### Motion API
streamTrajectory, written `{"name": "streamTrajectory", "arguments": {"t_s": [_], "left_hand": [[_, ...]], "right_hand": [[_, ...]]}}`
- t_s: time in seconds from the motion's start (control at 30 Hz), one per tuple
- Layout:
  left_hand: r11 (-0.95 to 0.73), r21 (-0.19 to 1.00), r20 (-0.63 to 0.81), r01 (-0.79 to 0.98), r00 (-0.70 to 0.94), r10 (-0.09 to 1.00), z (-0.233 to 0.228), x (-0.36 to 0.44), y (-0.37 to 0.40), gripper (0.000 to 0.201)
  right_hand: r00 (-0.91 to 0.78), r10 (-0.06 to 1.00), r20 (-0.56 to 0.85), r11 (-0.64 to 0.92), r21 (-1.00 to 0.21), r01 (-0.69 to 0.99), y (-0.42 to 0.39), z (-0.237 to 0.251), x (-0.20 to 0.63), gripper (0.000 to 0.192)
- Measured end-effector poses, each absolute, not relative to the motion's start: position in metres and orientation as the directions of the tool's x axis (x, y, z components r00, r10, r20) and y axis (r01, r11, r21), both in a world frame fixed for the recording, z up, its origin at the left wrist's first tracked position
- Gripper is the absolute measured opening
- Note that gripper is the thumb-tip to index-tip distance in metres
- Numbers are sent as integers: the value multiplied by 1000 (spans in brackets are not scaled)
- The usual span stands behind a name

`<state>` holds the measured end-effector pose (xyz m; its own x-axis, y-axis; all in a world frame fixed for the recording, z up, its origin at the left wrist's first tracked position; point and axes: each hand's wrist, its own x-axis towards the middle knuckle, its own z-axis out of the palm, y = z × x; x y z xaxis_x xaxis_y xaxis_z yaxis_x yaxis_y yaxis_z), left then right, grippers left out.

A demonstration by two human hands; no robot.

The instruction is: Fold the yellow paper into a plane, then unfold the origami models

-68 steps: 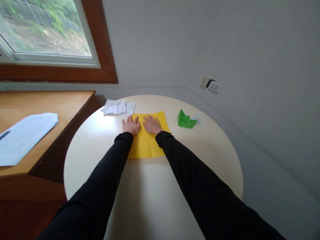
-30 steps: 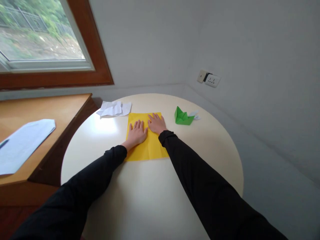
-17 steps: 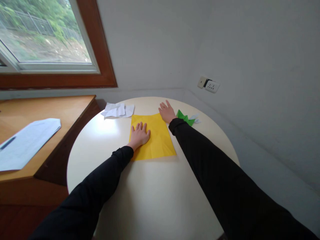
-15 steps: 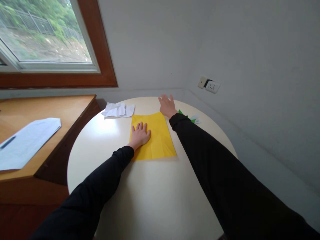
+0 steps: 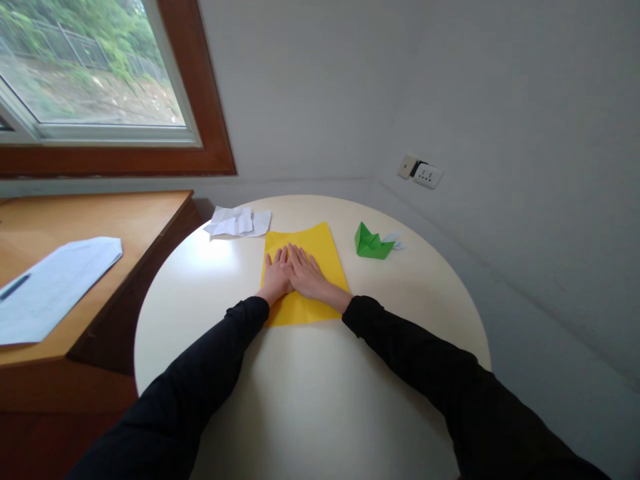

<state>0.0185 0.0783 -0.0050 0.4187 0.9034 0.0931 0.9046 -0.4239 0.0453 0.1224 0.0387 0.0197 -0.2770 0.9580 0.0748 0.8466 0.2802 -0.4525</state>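
A creased sheet of yellow paper (image 5: 320, 243) lies on the round white table (image 5: 300, 387). Flat on its left part rests my left hand (image 5: 277, 275), open with the fingers pointing away from me. My right hand (image 5: 307, 277) is also flat and open on the sheet, its thumb side touching or slightly overlapping my left hand. Both palms hide the middle of the paper. To the right of the sheet stands a folded green paper boat shape (image 5: 373, 243), apart from both hands.
Creased white paper (image 5: 237, 222) lies at the table's back left. A small white folded piece (image 5: 396, 241) sits behind the green one. On the wooden desk (image 5: 125, 213) at left are a white sheet (image 5: 65, 287) and a pen (image 5: 15, 287). Walls border the table behind and right.
My right hand has come down from above the sheet's far right corner and moved toward me and left, beside my left hand. The green folded paper is now uncovered. My left hand stays put.
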Motion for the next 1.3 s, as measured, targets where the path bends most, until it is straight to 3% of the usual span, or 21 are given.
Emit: {"name": "streamTrajectory", "arguments": {"t_s": [0.33,0.57,0.7,0.77,0.87,1.0,1.07,1.3], "left_hand": [[-375,49,56,926,372,927,-4,9,82,56],[-363,20,46,932,362,931,6,-26,72,54],[-449,-90,138,889,458,878,30,-28,58,47],[-458,-119,163,881,473,866,40,-25,46,43],[-357,8,51,934,356,933,40,-21,24,46],[-334,32,-69,942,335,940,16,-24,3,56],[-368,19,-38,930,368,929,5,-28,-2,59],[-337,13,16,942,336,942,-1,-42,-1,60]], "right_hand": [[-235,971,29,235,-232,944,46,-2,164,63],[-165,986,-4,163,-160,974,30,4,177,61],[-109,990,-88,103,-68,992,10,29,155,75],[-145,982,-119,143,-28,989,4,43,144,64],[-210,975,-76,206,-52,977,4,52,130,37],[-368,928,52,372,-114,921,13,35,119,44],[-461,886,56,463,-177,869,19,20,118,48],[-387,921,38,384,-241,891,45,-1,143,53]]}}
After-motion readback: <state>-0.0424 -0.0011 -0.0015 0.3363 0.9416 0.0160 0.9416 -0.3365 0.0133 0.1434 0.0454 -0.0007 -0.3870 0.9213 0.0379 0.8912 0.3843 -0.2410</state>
